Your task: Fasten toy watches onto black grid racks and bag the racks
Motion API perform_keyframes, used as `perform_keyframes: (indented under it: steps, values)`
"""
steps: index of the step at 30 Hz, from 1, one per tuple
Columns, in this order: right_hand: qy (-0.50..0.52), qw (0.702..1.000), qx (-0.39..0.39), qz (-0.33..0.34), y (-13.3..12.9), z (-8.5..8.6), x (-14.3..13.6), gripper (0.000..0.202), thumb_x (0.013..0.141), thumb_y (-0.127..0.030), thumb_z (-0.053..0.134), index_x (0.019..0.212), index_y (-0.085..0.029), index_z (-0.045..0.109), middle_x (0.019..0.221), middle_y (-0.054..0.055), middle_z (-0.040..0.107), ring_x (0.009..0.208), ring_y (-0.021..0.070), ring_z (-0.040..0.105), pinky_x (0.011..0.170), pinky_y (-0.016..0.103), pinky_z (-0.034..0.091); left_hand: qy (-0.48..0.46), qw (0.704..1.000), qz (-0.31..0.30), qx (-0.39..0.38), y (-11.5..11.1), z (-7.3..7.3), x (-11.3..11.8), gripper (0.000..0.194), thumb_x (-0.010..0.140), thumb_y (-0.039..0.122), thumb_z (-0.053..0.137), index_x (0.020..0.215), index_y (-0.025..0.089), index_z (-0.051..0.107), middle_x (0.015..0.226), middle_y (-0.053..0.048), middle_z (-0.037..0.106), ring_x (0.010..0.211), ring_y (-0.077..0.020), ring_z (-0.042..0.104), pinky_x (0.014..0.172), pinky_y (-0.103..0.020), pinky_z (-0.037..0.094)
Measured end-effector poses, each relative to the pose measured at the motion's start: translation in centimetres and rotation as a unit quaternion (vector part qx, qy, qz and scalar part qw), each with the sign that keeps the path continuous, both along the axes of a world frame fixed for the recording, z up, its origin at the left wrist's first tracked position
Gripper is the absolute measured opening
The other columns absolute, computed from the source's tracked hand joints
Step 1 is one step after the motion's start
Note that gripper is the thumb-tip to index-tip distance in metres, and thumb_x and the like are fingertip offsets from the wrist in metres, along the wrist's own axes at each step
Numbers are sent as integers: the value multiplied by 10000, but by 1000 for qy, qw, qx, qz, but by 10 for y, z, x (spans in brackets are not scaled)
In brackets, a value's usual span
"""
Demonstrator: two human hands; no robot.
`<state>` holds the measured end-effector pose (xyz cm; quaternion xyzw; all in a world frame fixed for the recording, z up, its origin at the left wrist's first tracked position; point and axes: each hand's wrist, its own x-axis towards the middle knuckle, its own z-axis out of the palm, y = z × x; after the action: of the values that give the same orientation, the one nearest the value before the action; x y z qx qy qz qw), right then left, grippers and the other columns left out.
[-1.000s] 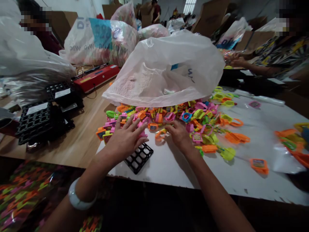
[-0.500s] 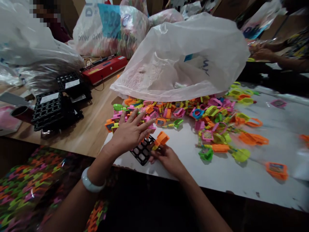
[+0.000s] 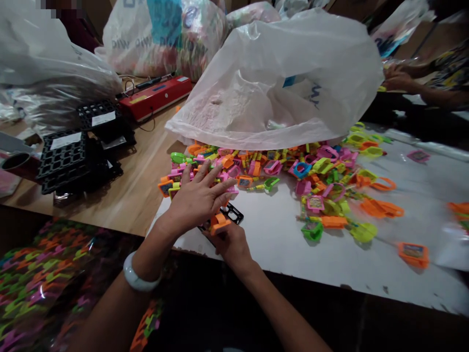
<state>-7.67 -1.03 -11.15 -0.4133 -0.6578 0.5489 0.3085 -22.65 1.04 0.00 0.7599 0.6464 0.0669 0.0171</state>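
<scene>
My left hand (image 3: 198,198), fingers spread, hovers or rests over the left end of a pile of colourful plastic pieces (image 3: 322,181); whether it touches them I cannot tell. Under and beside its thumb lies a black tray with openings (image 3: 233,213), partly hidden by both hands. My right hand (image 3: 232,247) is closed on an orange plastic piece (image 3: 220,223) above the near part of this tray. A white bracelet (image 3: 138,275) is on my left wrist.
A large translucent bag (image 3: 278,88) stands behind the pile. Stacked black trays (image 3: 64,161) and a red device (image 3: 156,98) are at the left. Below the table's left edge lie many colourful pieces (image 3: 47,274). Another person's hands (image 3: 399,80) show at the upper right.
My right hand has moved left with the orange piece, now over the black tray near my left hand. The tray's right end now shows beyond it. My left hand stays spread.
</scene>
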Motion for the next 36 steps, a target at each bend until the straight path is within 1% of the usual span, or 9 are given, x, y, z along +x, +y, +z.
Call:
perform_keyframes:
  steps: [4, 7, 14, 17, 21, 25, 29, 32, 36]
  values:
    - [-48, 991, 125, -9, 0, 0, -1, 150, 864, -373, 618, 857, -231, 666, 744, 50, 684, 675, 207, 647, 617, 307, 539, -10, 1000, -3, 6, 0, -1, -1, 474, 1003, 566, 355, 1436, 423, 485, 1633, -22, 318, 1526, -347, 200, 1187, -690, 108]
    - [-62, 986, 151, -5, 1, 2, 0, 130, 825, -305, 605, 897, -220, 672, 855, 81, 717, 768, 224, 672, 679, 310, 546, -14, 1000, -10, 9, 0, 0, -2, 477, 1008, 557, 346, 1443, 412, 479, 1640, -33, 297, 1526, -346, 201, 1191, -684, 97]
    - [-8, 994, -97, -44, 2, 2, 2, 317, 733, -494, 738, 765, -202, 619, 480, -55, 530, 369, 111, 436, 380, 233, 371, -10, 1000, -2, 9, 0, 1, -1, 462, 1007, 545, 371, 1431, 409, 495, 1634, -46, 308, 1523, -357, 206, 1188, -687, 119]
    - [8, 991, -133, -32, -1, -2, 2, 361, 707, -522, 758, 649, -206, 592, 447, -57, 494, 347, 93, 388, 354, 229, 314, -12, 1000, -1, 9, 0, 0, 0, 458, 1004, 546, 382, 1430, 418, 491, 1639, -38, 294, 1522, -360, 208, 1181, -705, 116]
    - [-5, 1000, -15, 6, -2, 0, 0, 283, 754, -443, 744, 649, -207, 629, 540, -18, 580, 456, 120, 498, 432, 230, 385, 3, 1000, 0, -1, 1, 0, 1, 466, 1005, 541, 387, 1444, 412, 476, 1641, -51, 287, 1525, -368, 192, 1177, -698, 131]
    - [-59, 993, 105, 15, -1, 4, -1, 142, 844, -347, 660, 834, -212, 703, 746, 31, 701, 587, 153, 619, 557, 247, 490, 8, 1000, -1, -2, 2, -1, 0, 469, 1004, 546, 386, 1449, 421, 463, 1645, -45, 279, 1528, -357, 185, 1183, -686, 129]
    - [-135, 969, 209, 3, -7, -1, -7, 221, 889, -301, 591, 1050, -190, 693, 925, 100, 745, 758, 215, 703, 647, 275, 541, -10, 1000, 0, -17, 0, 4, -2, 478, 1014, 555, 330, 1458, 424, 447, 1650, -26, 266, 1537, -343, 154, 1199, -672, 88]
    - [-164, 962, 216, 0, -11, -1, -13, 257, 896, -283, 574, 1109, -177, 670, 986, 116, 746, 815, 231, 714, 663, 284, 546, -30, 998, 2, -57, -3, 12, 2, 506, 1008, 590, 286, 1473, 436, 414, 1662, -5, 228, 1542, -351, 118, 1191, -697, 55]
    - [-119, 978, 157, 65, -1, 12, -6, 218, 852, -284, 627, 1046, -199, 680, 974, 66, 740, 793, 219, 694, 678, 304, 549, -19, 998, 38, -52, -7, 15, 11, 606, 955, 674, 349, 1497, 406, 388, 1661, -22, 231, 1533, -408, 96, 1167, -741, 15]
